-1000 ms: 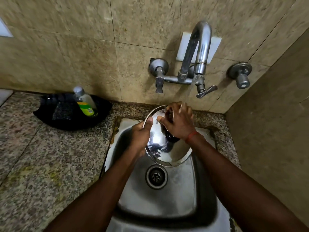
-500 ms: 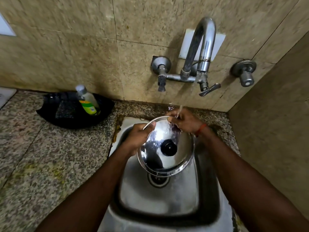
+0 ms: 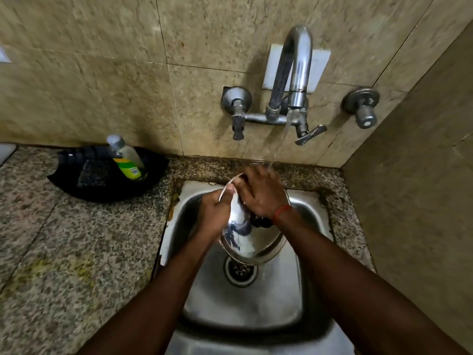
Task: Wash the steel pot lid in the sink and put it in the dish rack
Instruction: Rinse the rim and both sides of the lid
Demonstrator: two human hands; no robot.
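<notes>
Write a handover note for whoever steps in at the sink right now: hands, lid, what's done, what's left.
Left hand: grips the lid by its left rim, tilted over the sink.
Right hand: flat on the lid's face, rubbing near the knob, under the tap stream.
Done: lid is wet and being rinsed.
Left: finish rinsing, shut the tap, place lid in the rack. No rack is clearly visible; a black tray with a bottle sits on the left.

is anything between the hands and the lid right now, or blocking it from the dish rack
Nothing sits between them: the left hand grips the steel lid at its rim and the right hand lies on its face. No dish rack is in view, so that path cannot be judged.
</notes>
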